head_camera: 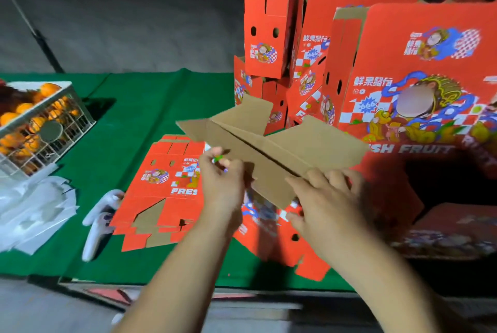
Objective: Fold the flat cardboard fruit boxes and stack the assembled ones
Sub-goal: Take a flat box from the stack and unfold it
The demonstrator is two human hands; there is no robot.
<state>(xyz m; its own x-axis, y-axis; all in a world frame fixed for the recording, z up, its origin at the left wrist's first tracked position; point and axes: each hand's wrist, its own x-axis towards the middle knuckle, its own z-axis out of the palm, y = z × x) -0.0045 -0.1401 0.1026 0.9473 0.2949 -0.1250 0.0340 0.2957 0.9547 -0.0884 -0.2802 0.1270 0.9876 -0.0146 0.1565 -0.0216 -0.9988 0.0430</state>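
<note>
Two hands grip one part-folded box (271,144), long axis left-right: left hand (223,179) pinches near edge, right hand (322,198) clasps right end; assembled stack (269,36) behind.

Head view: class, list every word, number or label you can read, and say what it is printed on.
"FRESH FRUIT", first letters hidden: large assembled box, front.
"666": same box, blue burst.
"FRES", cut off by the left hand: flat box on the green table.
Chinese characters on the boxes: too blurred to read reliably.
</note>
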